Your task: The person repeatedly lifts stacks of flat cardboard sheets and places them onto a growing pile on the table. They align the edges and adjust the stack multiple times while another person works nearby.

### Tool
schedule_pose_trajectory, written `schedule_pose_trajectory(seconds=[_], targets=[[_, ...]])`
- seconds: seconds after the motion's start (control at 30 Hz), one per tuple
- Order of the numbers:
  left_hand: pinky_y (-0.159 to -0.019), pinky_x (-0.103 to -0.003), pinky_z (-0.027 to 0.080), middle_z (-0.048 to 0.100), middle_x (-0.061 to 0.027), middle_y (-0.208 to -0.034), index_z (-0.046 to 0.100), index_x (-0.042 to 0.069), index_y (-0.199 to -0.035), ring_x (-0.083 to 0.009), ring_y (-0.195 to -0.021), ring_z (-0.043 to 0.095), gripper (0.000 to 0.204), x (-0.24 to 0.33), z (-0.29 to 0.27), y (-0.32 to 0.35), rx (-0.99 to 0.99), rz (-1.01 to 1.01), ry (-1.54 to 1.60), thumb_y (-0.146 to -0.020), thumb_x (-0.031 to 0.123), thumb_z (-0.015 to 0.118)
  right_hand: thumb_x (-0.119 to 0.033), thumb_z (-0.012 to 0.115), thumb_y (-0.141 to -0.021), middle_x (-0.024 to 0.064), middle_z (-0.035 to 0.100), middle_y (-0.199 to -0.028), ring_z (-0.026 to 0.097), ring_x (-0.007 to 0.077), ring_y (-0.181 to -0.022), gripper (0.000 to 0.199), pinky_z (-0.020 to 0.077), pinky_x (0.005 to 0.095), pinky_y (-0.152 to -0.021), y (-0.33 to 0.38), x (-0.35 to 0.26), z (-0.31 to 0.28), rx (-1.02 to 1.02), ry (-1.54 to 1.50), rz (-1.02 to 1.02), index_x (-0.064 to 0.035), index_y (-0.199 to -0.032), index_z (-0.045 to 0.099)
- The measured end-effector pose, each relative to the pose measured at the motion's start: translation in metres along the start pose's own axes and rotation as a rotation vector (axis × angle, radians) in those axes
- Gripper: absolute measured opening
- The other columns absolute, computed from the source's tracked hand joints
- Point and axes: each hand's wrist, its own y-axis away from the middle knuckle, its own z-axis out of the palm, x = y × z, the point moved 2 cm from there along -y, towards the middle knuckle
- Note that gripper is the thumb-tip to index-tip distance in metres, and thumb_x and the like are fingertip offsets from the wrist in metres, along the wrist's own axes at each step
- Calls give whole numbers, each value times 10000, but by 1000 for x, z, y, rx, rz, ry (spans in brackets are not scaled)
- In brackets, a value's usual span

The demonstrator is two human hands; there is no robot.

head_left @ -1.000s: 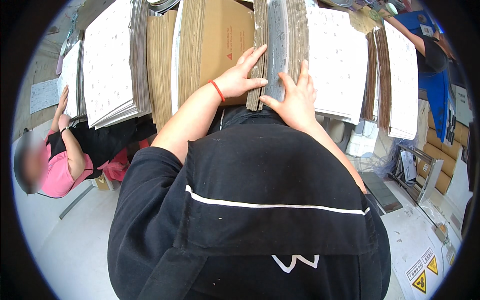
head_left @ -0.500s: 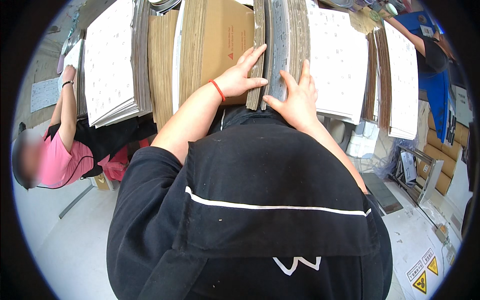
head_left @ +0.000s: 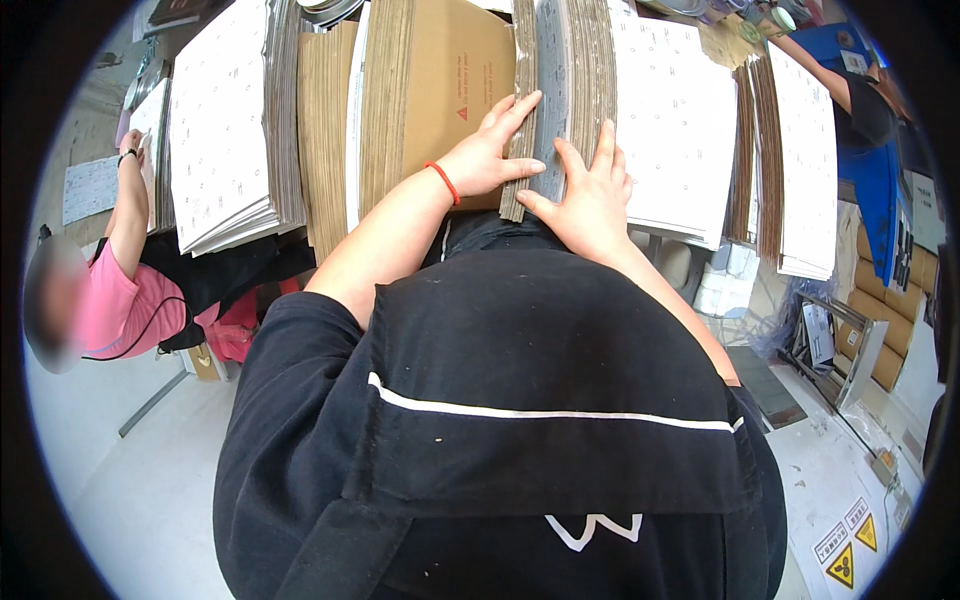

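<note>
A narrow bundle of upright cardboard sheets stands in front of me. My left hand lies over it, fingers stretched out and thumb apart, their tips reaching the grey printed sheet face just to its right. My right hand is spread on the other side, its thumb near the bundle's lower end and its fingertips over the grey face and the thicker sheet stack beyond it. Both hands look open, pressing on the sheets from either side. The palms' undersides are hidden.
A brown cardboard sheet and a tall stack stand to the left. White printed sheet stacks flank the work on both sides. A person in a pink top works at far left. Another person's arm reaches in at far right.
The dark gap between the narrow bundle and the grey sheet face has closed. My left hand and the bundle have shifted slightly right, and my right hand slightly left.
</note>
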Motion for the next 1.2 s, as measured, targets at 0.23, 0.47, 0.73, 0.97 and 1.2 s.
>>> schedule_pose_trajectory(seconds=[0.23,0.47,0.73,0.97,1.2], targets=[[-1255,-476,202,180,-201,-1684,159,220,-1647,-360,-1579,88,950,-11,-2,0,-25,59,46,-911,269,758,-564,842,-722,322,134,-1637,246,525,-1456,858,284,613,-1127,0,2,-1,-17,13,13,-173,-1435,569],[-1245,-473,230,149,-228,-1680,162,252,-1643,-383,-1567,124,952,-13,-2,2,-20,79,54,-908,297,765,-466,826,-763,304,153,-1637,250,539,-1449,769,273,628,-1141,1,14,4,34,-155,-24,-205,-1438,566],[-1214,-485,313,82,-281,-1672,180,303,-1635,-432,-1545,188,956,-16,2,-1,-1,82,8,-892,310,782,-563,791,-770,265,143,-1657,222,590,-1440,775,251,656,-1140,0,-4,1,-41,-17,-19,-217,-1428,571],[-1235,-480,262,101,-257,-1682,176,292,-1638,-393,-1565,140,867,-21,1,-2,-25,124,67,-949,278,702,-591,831,-732,257,133,-1661,229,576,-1443,833,264,647,-1135,-1,-2,3,-35,9,-13,-210,-1425,569],[-1255,-442,213,151,-210,-1686,157,185,-1645,-354,-1570,140,869,-24,7,3,18,192,154,-956,246,683,-556,846,-730,256,127,-1663,222,582,-1448,833,276,650,-1137,1,0,-2,-52,12,1,-220,-1438,562]])
